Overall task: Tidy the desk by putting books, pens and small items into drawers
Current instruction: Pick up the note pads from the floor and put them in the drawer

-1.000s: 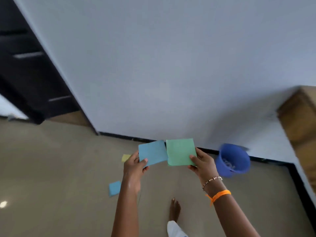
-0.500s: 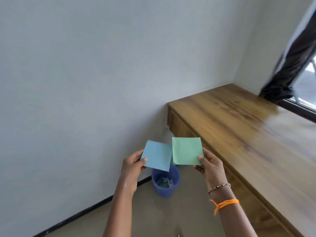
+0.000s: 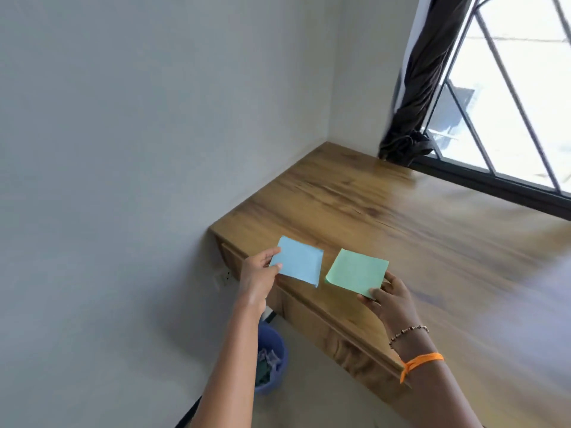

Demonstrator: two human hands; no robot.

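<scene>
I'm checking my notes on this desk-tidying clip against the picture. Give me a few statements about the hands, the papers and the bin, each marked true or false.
1. The left hand pinches the blue paper square. True.
2. The right hand holds a yellow square. False: it holds the green paper square.
3. The two squares overlap each other. False: a gap of wooden desk shows between them.
4. A blue bin stands on the floor below the desk's end, with scraps inside. True.
5. The orange band is on the left wrist. False: it is on the right wrist, below a bead bracelet.
</scene>
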